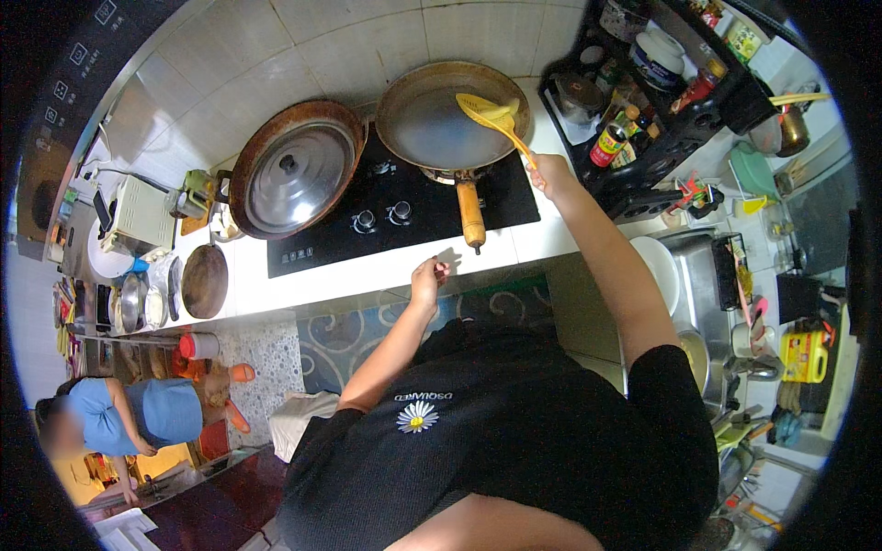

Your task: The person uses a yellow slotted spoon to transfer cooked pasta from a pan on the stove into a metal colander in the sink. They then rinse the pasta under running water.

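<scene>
My right hand [553,175] grips the handle of a yellow slotted turner [475,110], its head over the right side of a wok [434,138]. Something pale yellow, perhaps food, shows by the turner's head; what it is I cannot make out. The wok sits on the right burner of a black glass gas hob [331,241], and its wooden handle [470,217] points towards me. My left hand [428,281] hangs at the counter's front edge, left of that handle, fingers loosely bent and holding nothing visible. On the left burner stands a rusty-rimmed wok [251,134] under a metal lid [296,182].
A black rack with sauce bottles [613,141] and jars rises right of the hob. Farther right come a white plate [654,272] and a steel sink [696,275]. A round brown board [204,281] lies on the left counter. Another person [138,413] is at lower left.
</scene>
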A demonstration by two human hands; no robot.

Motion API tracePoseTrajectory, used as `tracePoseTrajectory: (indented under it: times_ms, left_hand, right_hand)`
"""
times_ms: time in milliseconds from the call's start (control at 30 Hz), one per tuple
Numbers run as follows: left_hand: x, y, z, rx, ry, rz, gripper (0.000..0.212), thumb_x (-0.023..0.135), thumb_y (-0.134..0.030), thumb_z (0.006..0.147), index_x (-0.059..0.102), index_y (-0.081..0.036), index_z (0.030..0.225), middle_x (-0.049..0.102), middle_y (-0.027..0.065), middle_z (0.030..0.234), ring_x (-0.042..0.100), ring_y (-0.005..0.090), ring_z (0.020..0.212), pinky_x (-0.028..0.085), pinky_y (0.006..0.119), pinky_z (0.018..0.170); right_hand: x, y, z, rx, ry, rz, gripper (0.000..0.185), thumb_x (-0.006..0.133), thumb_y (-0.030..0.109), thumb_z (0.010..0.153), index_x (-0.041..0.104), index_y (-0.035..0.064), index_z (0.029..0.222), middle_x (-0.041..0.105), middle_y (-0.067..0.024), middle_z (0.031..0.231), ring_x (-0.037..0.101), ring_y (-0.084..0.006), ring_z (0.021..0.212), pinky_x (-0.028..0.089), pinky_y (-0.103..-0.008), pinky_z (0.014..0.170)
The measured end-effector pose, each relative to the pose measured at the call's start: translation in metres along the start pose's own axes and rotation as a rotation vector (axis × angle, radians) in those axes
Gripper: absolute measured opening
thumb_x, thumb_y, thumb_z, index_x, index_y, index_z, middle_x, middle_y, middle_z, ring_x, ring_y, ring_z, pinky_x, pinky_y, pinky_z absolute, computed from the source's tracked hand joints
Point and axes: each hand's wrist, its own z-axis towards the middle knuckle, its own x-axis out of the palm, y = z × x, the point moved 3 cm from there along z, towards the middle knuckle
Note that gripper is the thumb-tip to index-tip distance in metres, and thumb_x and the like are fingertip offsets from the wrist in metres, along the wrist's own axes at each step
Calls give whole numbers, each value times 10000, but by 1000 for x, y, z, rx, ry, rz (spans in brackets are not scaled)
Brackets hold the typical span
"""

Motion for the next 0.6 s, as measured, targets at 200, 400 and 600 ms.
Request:
tracePoseTrajectory:
  times_ms: [200,400,600]
  left_hand:
    - [-2,3,-2,-3,-22,-14,200,425,-232,768,430,-103,615,531,25,719,513,119,661,383,239,596]
    - [14,2,2,-7,34,11,206,416,-228,775,425,-105,611,533,26,719,510,118,653,382,239,596]
    - [1,3,6,20,-15,-3,207,408,-226,778,424,-110,608,535,25,713,511,118,649,382,244,600]
  right_hand:
    - [-5,2,-6,-237,-66,-242,149,472,151,735,503,8,706,463,-61,532,378,-108,356,293,-228,301]
    - [-50,0,53,-540,79,-806,191,475,166,724,560,-1,764,490,-65,523,441,-127,379,323,-249,319]
    - [-16,8,-1,-335,-54,-515,225,458,193,720,575,2,741,526,-117,538,528,-215,481,394,-327,470]
